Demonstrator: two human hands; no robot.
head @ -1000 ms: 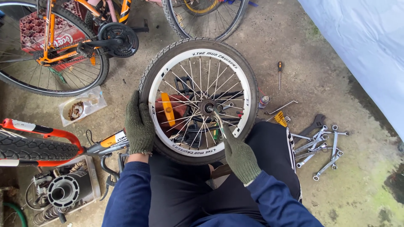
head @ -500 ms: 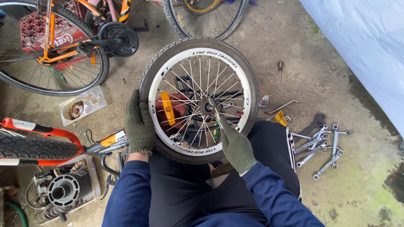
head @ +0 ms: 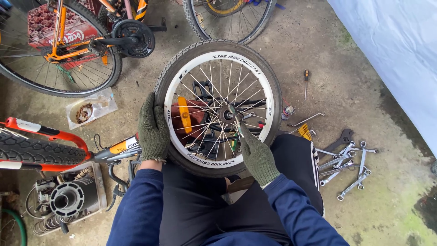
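The wheel (head: 218, 107) stands upright on the floor before the person's knees. The left hand (head: 153, 128) has its fingers closed over the tyre to steady it; the right hand (head: 256, 155) pinches a thin tool (head: 235, 119) at the hub (head: 225, 113).

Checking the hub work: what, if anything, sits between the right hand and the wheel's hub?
Nothing visible blocks it. The right hand reaches in over the spokes, its fingers right beside the hub. The left hand grips the tyre at the wheel's left side.
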